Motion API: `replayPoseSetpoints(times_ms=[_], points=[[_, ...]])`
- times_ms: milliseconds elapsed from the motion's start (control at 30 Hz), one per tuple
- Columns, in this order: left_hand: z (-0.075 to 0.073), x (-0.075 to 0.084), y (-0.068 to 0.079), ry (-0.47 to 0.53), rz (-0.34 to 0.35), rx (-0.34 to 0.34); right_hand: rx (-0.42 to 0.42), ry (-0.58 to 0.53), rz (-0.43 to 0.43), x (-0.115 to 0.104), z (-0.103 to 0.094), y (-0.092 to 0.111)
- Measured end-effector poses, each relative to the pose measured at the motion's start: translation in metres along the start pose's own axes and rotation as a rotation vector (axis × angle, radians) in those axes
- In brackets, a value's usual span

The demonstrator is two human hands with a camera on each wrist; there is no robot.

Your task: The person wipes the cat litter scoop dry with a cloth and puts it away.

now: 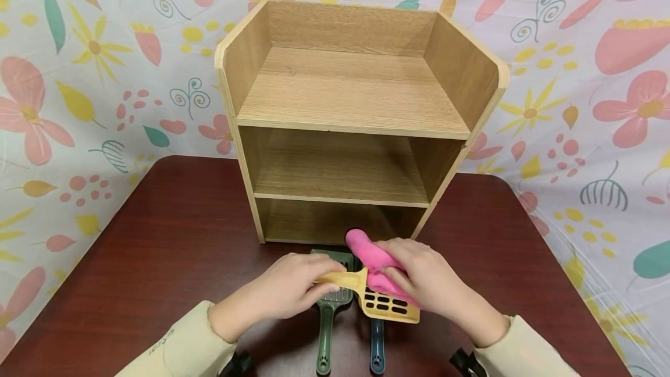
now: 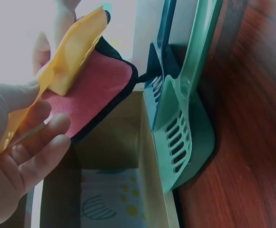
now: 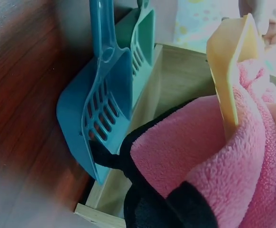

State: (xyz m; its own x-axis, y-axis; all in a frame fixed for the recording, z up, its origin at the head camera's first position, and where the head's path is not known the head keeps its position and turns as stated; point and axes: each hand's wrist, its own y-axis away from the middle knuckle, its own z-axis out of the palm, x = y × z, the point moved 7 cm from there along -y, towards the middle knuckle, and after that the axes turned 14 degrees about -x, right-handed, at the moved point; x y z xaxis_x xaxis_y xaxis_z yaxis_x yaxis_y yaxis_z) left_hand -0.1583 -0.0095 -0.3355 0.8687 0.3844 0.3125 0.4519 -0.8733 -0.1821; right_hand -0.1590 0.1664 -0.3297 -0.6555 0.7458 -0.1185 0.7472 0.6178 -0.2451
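From where I stand, the yellow litter scoop is held up over the near side of the bench, its handle towards nine o'clock and its slotted pan towards four. The left hand has a pinching grip on the handle, thumb against the fingers with hardly any gap beyond the handle's thickness. The right hand, at about two o'clock from the scoop's middle, closes its grip round a bunched pink cloth with black edging, which lies over the pan. The scoop looks like thin moulded plastic, so I'd judge it light and fairly stiff, a little slick, and unlikely to break unless the pan is bent hard. The handle seems the best place to hold it, close to the neck, where it should twist less under pressure. The cloth looks plush and limp, best gathered in a handful. A green litter scoop lies towards seven o'clock, a blue litter scoop towards six, and the wooden shelf unit stands at twelve.
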Motion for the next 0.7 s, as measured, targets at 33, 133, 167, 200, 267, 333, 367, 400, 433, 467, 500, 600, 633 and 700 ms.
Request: replayPoseSetpoints(times_ms=[33, 133, 167, 200, 267, 333, 367, 400, 433, 467, 500, 600, 633, 700], points=[[-0.001, 0.0, 0.0, -0.003, 0.001, 0.003, 0.011, 0.003, -0.002, -0.001, -0.001, 0.0], [-0.002, 0.0, 0.002, -0.013, 0.006, 0.016, 0.038, 0.016, 0.003, -0.001, -0.001, 0.001], [-0.003, 0.0, 0.002, -0.018, 0.008, 0.022, 0.045, 0.019, 0.006, -0.001, -0.001, 0.001], [-0.003, -0.001, 0.003, -0.021, 0.008, 0.025, 0.053, 0.021, 0.011, -0.001, -0.002, 0.002], [-0.004, -0.001, 0.004, -0.025, 0.008, 0.032, 0.068, 0.028, 0.018, 0.0, -0.002, 0.003], [-0.005, -0.002, 0.005, -0.024, 0.007, 0.039, 0.081, 0.03, 0.026, 0.002, -0.003, 0.004], [-0.005, -0.003, 0.006, -0.024, 0.006, 0.043, 0.085, 0.031, 0.031, 0.003, -0.004, 0.005], [-0.005, -0.004, 0.007, -0.023, 0.006, 0.049, 0.087, 0.032, 0.041, 0.004, -0.004, 0.006], [-0.006, -0.004, 0.008, -0.024, 0.006, 0.057, 0.089, 0.033, 0.05, 0.005, -0.005, 0.006], [-0.006, -0.005, 0.009, -0.024, 0.008, 0.064, 0.091, 0.035, 0.061, 0.006, -0.005, 0.007], [-0.006, -0.005, 0.009, -0.024, 0.01, 0.072, 0.092, 0.034, 0.072, 0.007, -0.006, 0.008], [-0.007, -0.006, 0.011, -0.029, 0.016, 0.091, 0.093, 0.026, 0.095, 0.01, -0.007, 0.01], [-0.007, -0.007, 0.012, -0.029, 0.018, 0.094, 0.093, 0.023, 0.098, 0.011, -0.008, 0.011], [-0.007, -0.007, 0.012, -0.028, 0.02, 0.097, 0.087, 0.011, 0.103, 0.011, -0.008, 0.012]])
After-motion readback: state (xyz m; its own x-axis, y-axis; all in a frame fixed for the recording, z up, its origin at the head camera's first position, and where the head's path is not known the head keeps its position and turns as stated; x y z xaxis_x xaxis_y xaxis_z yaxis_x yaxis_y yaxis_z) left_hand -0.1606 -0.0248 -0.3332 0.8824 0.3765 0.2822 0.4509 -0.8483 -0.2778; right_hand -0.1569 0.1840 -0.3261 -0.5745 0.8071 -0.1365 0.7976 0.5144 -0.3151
